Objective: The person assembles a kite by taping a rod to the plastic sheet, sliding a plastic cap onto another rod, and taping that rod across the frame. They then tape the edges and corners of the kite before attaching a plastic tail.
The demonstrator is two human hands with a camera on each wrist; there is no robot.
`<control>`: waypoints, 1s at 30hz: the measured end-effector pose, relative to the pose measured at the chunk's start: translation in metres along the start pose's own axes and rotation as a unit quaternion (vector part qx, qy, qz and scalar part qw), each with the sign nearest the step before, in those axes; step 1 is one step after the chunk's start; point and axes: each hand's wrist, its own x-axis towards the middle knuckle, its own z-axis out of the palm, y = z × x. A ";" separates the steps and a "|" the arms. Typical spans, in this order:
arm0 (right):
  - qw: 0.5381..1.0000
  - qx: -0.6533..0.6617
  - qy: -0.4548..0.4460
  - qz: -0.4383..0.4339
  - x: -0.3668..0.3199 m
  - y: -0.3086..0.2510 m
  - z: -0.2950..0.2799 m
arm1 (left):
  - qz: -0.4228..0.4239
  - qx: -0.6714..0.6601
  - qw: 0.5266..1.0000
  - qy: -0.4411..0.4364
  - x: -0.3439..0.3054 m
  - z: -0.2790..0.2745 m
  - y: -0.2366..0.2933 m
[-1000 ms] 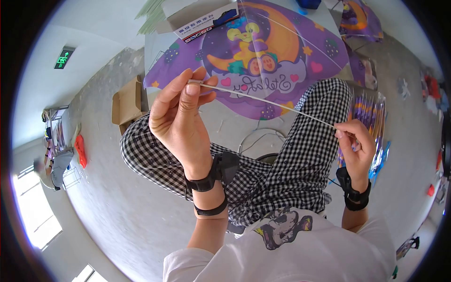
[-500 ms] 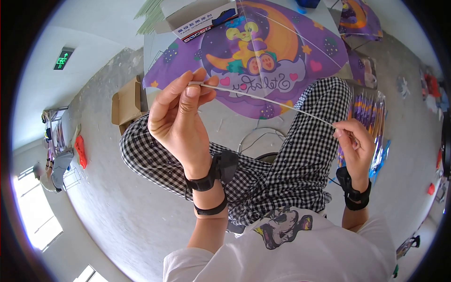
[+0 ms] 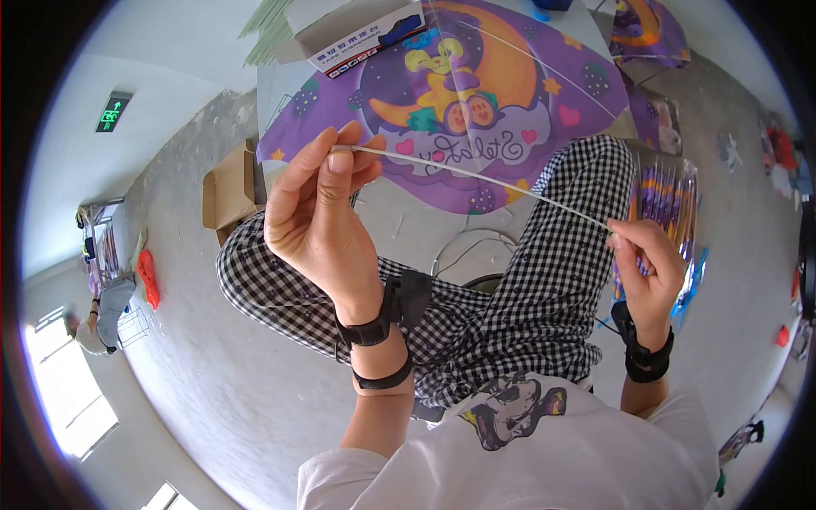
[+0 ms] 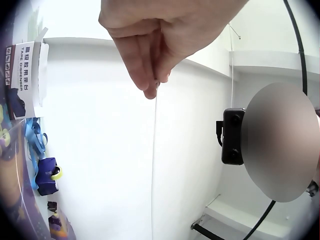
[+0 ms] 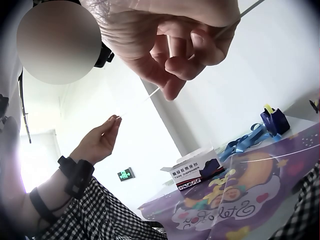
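Note:
A thin white rod is held up across the lap, sloping down to the right in the head view. The left hand pinches its left end between thumb and fingers. The right hand pinches it near its right end, and in the right wrist view the rod also shows past that hand. Beneath and beyond lies a purple printed sheet with a moon picture and mirrored lettering. In the left wrist view the rod runs straight away from the left fingertips.
A tape dispenser box stands on the sheet's far left part, beside pale green sticks. An open cardboard box is at the left. Packed purple pieces lie right of the knee. A blue tape dispenser sits beyond the sheet.
Both hands keep their pinch on the rod. The left hand has shifted slightly left and the right hand slightly right; the head view has moved a little.

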 end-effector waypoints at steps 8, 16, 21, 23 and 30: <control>0.999 -0.025 0.019 -0.043 0.000 0.001 0.001 | -0.003 0.007 1.000 0.008 0.000 -0.001 0.000; 0.993 -0.084 0.029 -0.072 0.005 -0.011 -0.007 | 0.050 0.053 0.997 -0.004 0.000 0.001 0.001; 0.999 -0.037 -0.001 -0.005 0.003 -0.013 -0.011 | 0.072 0.057 0.996 -0.014 0.000 0.001 0.000; 1.000 -0.020 -0.010 0.012 0.002 -0.011 -0.011 | 0.075 0.050 0.996 -0.014 -0.001 0.001 -0.001; 1.000 -0.012 -0.014 0.020 0.001 -0.015 -0.012 | 0.088 0.067 0.994 -0.020 -0.002 0.000 0.000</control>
